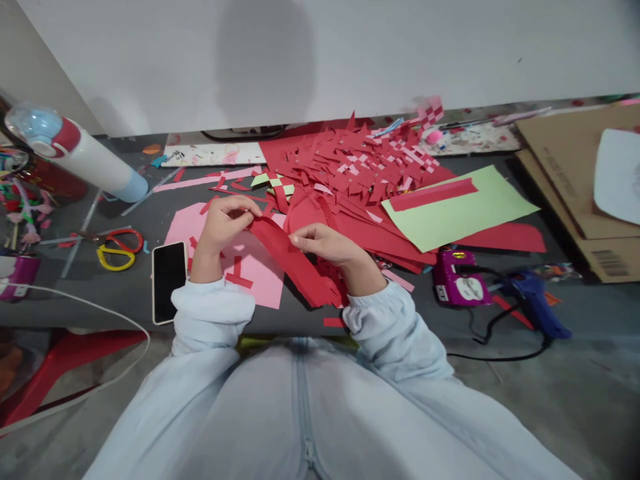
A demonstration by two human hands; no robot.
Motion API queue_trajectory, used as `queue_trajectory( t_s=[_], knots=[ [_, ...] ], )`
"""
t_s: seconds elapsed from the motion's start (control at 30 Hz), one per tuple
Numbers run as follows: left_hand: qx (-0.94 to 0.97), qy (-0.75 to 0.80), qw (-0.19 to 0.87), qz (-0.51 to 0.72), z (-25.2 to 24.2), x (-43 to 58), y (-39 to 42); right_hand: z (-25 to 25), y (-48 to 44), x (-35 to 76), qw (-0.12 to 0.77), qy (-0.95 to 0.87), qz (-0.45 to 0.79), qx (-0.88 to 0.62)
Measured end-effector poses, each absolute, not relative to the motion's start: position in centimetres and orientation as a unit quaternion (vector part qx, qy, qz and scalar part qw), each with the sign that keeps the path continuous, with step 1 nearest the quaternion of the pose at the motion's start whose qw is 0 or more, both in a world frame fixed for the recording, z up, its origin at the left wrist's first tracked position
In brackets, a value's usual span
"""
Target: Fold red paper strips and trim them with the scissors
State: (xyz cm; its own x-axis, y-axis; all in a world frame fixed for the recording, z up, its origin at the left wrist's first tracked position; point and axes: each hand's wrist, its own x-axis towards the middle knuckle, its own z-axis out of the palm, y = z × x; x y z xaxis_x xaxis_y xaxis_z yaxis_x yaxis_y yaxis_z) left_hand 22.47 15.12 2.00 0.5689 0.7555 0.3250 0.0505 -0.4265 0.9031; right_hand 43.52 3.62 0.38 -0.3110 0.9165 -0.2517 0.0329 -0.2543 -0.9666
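Strip [295, 263] of red paper slants between your hands near the table's [130, 287] front edge; your left hand [225, 227] pinches its far end, your right hand [325, 245] its side. A pink sheet [265, 283] lies beside it, red cuttings [340, 163] heap toward the back edge, and a phone [169, 283] sits left, by the front.
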Motion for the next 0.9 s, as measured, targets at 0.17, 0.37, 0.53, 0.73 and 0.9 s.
queue_trajectory(
  t_s=[0.17,0.37,0.53,0.73,0.9],
  knots=[
    [0.755,0.276,0.456,0.381,2.7,22.8,14.7,-0.1,3.7,43.5,0.341,-0.505,0.645,-0.461],
    [0.754,0.269,0.463,0.381,2.8,23.2,14.3,-0.3,3.8,43.0,0.352,-0.49,0.673,-0.427],
    [0.748,0.258,0.475,0.385,2.6,23.5,14.0,0.2,3.8,42.6,0.348,-0.466,0.687,-0.436],
    [0.751,0.252,0.468,0.391,2.4,23.6,13.9,0.5,3.8,42.4,0.369,-0.446,0.676,-0.457],
    [0.751,0.273,0.457,0.391,2.1,23.5,14.2,0.4,3.7,42.6,0.395,-0.454,0.624,-0.499]
  ],
)
